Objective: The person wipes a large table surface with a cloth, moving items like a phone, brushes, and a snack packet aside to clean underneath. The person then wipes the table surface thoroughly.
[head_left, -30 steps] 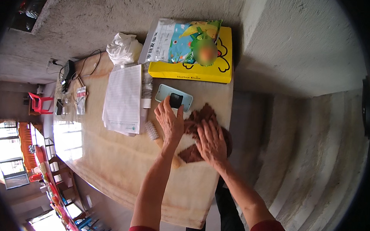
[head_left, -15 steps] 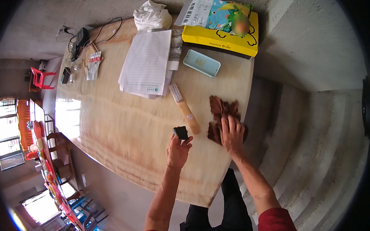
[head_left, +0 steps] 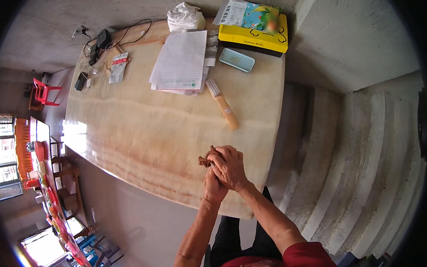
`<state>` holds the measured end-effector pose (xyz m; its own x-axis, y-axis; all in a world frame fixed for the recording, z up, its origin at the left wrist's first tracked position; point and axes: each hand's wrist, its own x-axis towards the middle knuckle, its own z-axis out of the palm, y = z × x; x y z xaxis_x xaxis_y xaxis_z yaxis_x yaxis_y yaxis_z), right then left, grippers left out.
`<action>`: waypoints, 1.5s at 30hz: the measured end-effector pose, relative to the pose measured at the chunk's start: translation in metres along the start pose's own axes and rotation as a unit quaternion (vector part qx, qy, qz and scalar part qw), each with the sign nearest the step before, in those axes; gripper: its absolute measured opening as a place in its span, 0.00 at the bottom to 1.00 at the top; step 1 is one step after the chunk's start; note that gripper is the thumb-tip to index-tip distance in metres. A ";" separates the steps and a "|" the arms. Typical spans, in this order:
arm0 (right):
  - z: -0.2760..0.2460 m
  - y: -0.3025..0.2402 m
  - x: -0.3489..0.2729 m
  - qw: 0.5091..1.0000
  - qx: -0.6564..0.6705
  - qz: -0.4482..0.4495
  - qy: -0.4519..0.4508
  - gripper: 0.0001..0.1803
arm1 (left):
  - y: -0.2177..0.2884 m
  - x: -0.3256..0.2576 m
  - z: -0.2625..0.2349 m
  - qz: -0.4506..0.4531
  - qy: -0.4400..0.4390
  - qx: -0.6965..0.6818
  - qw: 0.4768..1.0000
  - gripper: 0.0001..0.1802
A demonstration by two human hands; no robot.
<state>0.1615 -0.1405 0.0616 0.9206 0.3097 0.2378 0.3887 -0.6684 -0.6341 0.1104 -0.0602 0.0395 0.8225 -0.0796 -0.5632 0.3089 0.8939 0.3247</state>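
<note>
A crumpled brown cloth (head_left: pixel 206 158) is clenched between the left hand (head_left: pixel 214 186) and right hand (head_left: pixel 229 166), pressed together at the polished stone tabletop's (head_left: pixel 143 131) five-o'clock edge, apparently for wringing or folding.

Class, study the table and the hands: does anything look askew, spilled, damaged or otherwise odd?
Nothing is spilled or visibly broken. The paper stack is fanned unevenly, cables tangle at the far corner, and the brush lies diagonally. Both hands clasp a brown cloth-like thing near the table's edge.
</note>
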 end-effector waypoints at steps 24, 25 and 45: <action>-0.021 -0.069 -0.019 0.939 0.258 0.212 -0.084 0.15 | 0.045 -0.090 0.022 0.032 0.035 0.013 0.999 0.09; -0.026 -0.068 -0.016 0.856 0.416 0.296 -0.086 0.16 | 0.051 -0.094 0.022 0.012 0.009 -0.011 1.000 0.06; -0.117 -0.165 -0.025 0.967 0.239 0.087 -0.027 0.10 | 0.101 -0.120 0.004 0.052 -0.205 -0.059 0.976 0.30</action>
<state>0.0793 -0.1169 0.2463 0.9623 0.2637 0.0667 0.1545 -0.3282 -0.9319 0.0451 0.0379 0.1425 0.9759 -0.1341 -0.1723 0.1765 0.9492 0.2605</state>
